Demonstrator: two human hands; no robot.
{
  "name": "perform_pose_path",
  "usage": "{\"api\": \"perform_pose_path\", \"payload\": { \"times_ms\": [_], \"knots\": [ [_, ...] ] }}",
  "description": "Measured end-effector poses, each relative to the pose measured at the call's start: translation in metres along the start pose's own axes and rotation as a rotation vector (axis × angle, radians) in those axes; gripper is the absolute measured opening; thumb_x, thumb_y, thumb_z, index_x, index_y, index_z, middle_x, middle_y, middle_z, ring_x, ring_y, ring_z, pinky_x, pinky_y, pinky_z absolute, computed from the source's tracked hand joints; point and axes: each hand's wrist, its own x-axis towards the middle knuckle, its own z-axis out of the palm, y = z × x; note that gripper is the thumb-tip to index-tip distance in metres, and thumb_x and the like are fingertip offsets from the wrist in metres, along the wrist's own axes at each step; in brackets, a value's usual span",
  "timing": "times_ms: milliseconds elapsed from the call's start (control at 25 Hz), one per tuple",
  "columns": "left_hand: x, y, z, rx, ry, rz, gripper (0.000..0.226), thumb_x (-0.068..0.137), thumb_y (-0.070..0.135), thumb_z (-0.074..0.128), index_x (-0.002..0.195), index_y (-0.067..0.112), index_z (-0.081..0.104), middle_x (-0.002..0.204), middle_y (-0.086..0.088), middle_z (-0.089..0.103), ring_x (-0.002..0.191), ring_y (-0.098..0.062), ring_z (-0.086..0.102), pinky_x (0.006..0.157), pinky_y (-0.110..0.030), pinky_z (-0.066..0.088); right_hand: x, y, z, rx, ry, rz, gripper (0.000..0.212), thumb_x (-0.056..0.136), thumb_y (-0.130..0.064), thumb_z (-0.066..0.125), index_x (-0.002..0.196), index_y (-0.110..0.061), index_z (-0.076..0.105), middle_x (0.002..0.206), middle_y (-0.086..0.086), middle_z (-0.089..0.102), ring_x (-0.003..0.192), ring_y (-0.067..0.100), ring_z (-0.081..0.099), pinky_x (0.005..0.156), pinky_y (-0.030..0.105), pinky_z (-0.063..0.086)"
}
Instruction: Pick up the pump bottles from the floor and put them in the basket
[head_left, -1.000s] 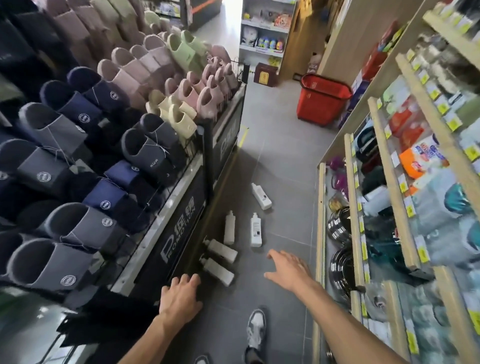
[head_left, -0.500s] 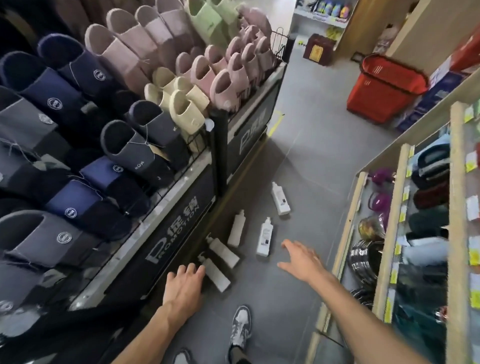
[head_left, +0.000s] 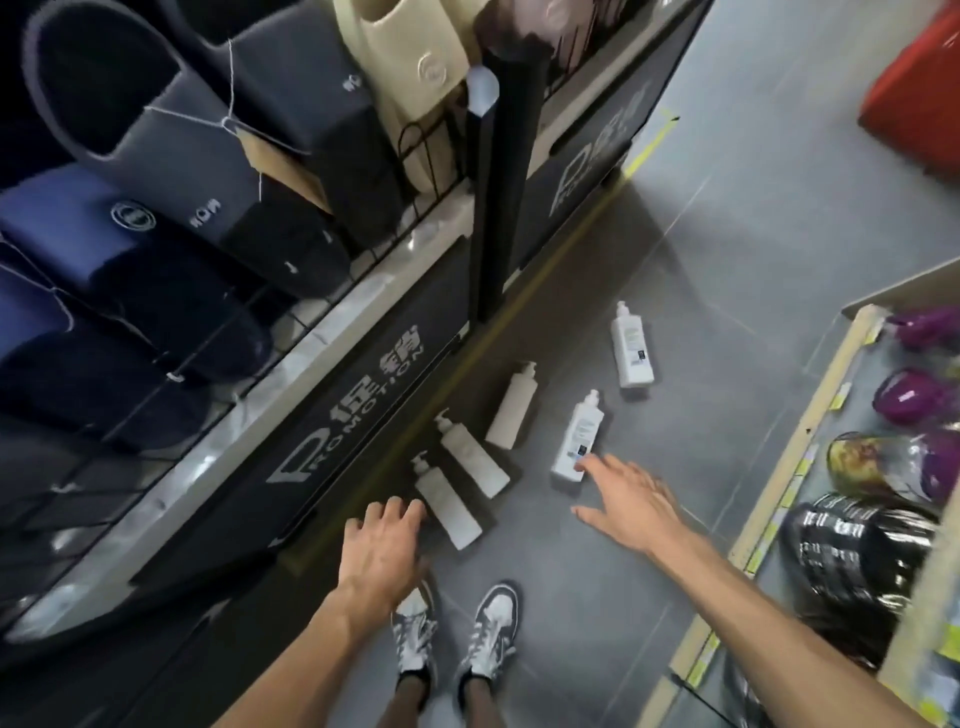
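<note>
White letters spelling "PROMOTION" sit on the black display stand (head_left: 332, 410) full of slippers. Five white plastic pump bottles (head_left: 578, 435) lie flat on the grey tiled floor (head_left: 727, 234). The left hand (head_left: 382, 545) and right hand (head_left: 631, 496) are both open, holding nothing. The red basket (head_left: 919, 104) is far off

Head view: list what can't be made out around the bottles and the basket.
- Red basket: cut off by the top right edge; its opening and contents are out of frame.
- Label text on the two printed bottles: too small and blurred.
- Right hand: fingertips overlap the nearer printed bottle; contact unclear.
- Left hand: beside the nearest plain bottle; touch uncertain.
</note>
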Motion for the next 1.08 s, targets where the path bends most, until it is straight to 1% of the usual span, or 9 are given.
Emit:
{"api": "perform_pose_path", "payload": {
  "times_ms": [200,320,440,520,640,720,840,960,1080],
  "knots": [
    [0.042,-0.04,0.094,0.043,-0.068,-0.028,0.051,0.086,0.047,0.066,0.131,0.033,0.049,0.129,0.004,0.051,0.117,-0.024,0.051,0.092,-0.042,0.044,0.082,0.0,0.068,-0.046,-0.047,-0.019,0.056,0.094,-0.052,0.06,0.142,-0.032,0.038,0.142,-0.004,0.047,0.133,0.027,0.045,0.103,0.046,0.044],
    [0.099,-0.054,0.146,0.025,-0.104,-0.055,0.059,0.061,0.05,0.086,0.111,0.033,0.06,0.108,0.004,0.058,0.095,-0.024,0.06,0.07,-0.043,0.051,0.149,0.008,0.114,-0.069,-0.037,-0.036,0.054,0.094,-0.054,0.059,0.139,-0.033,0.039,0.137,-0.005,0.049,0.128,0.024,0.048,0.1,0.04,0.045],
    [0.156,-0.058,0.196,-0.096,-0.12,-0.073,0.051,0.086,0.048,0.067,0.131,0.038,0.045,0.132,0.008,0.046,0.119,-0.02,0.049,0.092,-0.041,0.047,0.209,0.015,0.162,-0.079,-0.066,-0.064,0.057,0.092,-0.054,0.059,0.142,-0.034,0.038,0.138,-0.006,0.048,0.129,0.023,0.047,0.103,0.041,0.043],
    [0.195,-0.054,0.225,-0.271,-0.118,-0.186,0.05,0.09,0.05,0.06,0.135,0.041,0.041,0.139,0.012,0.044,0.126,-0.016,0.047,0.098,-0.035,0.043,0.245,0.017,0.193,-0.091,-0.086,-0.097,0.061,0.091,-0.052,0.06,0.145,-0.034,0.037,0.138,-0.005,0.048,0.13,0.022,0.046,0.105,0.041,0.041],
    [0.268,-0.054,0.292,-0.573,-0.128,-0.393,0.039,0.075,0.066,0.066,0.104,0.045,0.052,0.11,0.012,0.064,0.106,-0.015,0.063,0.085,-0.03,0.05,0.301,0.018,0.24,-0.098,-0.085,-0.135,0.065,0.092,-0.049,0.062,0.149,-0.031,0.035,0.14,-0.001,0.049,0.129,0.025,0.047,0.106,0.042,0.041],
    [0.322,-0.063,0.368,-0.747,-0.078,-0.482,0.066,0.057,0.083,0.065,0.094,0.029,0.062,0.089,0.004,0.067,0.084,-0.019,0.068,0.073,-0.034,0.056,0.332,0.016,0.27,-0.078,-0.069,-0.138,0.067,0.092,-0.049,0.062,0.15,-0.03,0.035,0.144,0.001,0.048,0.13,0.027,0.047,0.107,0.043,0.041],
    [0.359,-0.057,0.41,-0.954,-0.069,-0.673,0.107,0.041,0.087,0.07,0.108,0.004,0.065,0.1,-0.011,0.067,0.084,-0.026,0.065,0.075,-0.035,0.055,0.368,0.007,0.311,-0.076,-0.05,-0.181,0.067,0.093,-0.048,0.063,0.15,-0.027,0.035,0.151,0.003,0.043,0.133,0.029,0.044,0.106,0.044,0.041],
    [0.365,-0.033,0.393,-1.181,-0.077,-0.86,0.103,0.067,0.057,0.085,0.143,0.002,0.043,0.14,-0.024,0.047,0.122,-0.041,0.052,0.095,-0.043,0.047,0.394,-0.002,0.349,-0.115,-0.011,-0.238,0.071,0.093,-0.047,0.063,0.152,-0.027,0.03,0.154,0.008,0.038,0.137,0.033,0.04,0.107,0.046,0.042],
    [0.38,-0.021,0.413,-1.22,-0.02,-0.947,0.107,0.068,0.042,0.09,0.15,0.006,0.03,0.144,-0.026,0.036,0.128,-0.046,0.043,0.102,-0.053,0.043,0.418,-0.01,0.379,-0.091,0.023,-0.213,0.086,0.091,-0.046,0.067,0.157,-0.026,0.016,0.159,0.01,0.027,0.142,0.035,0.034,0.111,0.048,0.04]
  ]
}}
